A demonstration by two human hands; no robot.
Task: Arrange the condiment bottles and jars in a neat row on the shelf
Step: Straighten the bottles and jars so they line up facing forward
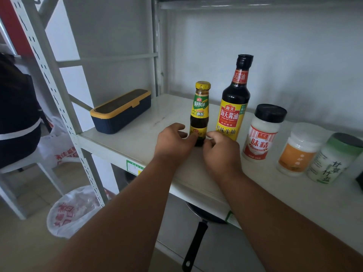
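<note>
A small sauce bottle (200, 109) with a yellow cap and green-yellow label stands upright on the white shelf (125, 142). My left hand (173, 143) touches its base from the left, and my right hand (221, 152) touches it from the right; both pinch the bottom with the fingertips. Just right of it stands a tall dark soy sauce bottle (234, 103) with a yellow label. Further right come a black-lidded white jar (262, 132), a white jar with an orange label (299, 150) and a green-lidded jar (332, 160).
A navy box with a yellow rim (121, 111) lies at the shelf's left end. A black frying pan (198, 232) sits on the shelf below. A plastic-lined bin (72, 209) stands on the floor at left, beside a white chair with a dark bag (17, 118).
</note>
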